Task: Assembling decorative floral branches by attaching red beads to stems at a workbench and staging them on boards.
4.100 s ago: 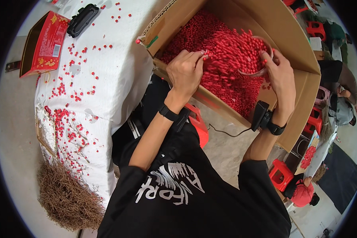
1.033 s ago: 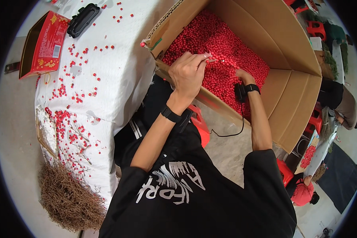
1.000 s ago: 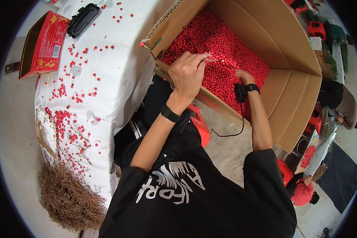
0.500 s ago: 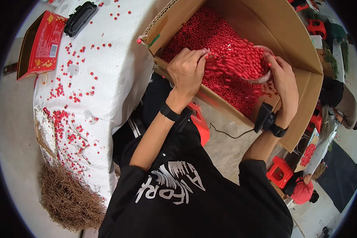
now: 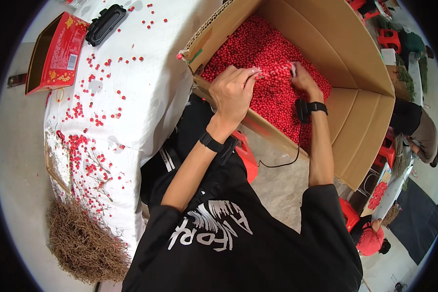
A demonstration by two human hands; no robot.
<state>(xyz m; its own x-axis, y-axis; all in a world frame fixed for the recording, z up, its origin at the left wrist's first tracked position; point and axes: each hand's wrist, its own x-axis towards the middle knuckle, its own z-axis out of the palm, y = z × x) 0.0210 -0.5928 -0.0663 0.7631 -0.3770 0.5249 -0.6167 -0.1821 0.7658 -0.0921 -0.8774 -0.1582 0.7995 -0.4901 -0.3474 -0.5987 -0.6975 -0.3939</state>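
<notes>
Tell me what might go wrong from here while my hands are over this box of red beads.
The cable looping down from the black device on your right wrist might snag on the carton. Your left hand and right hand are close together, so they could bump. The loose beads on the white cloth might roll off if it's tugged.

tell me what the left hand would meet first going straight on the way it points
Most likely the small red balls heaped in the cardboard box, just ahead of the left hand; depth is hard to judge.
</notes>
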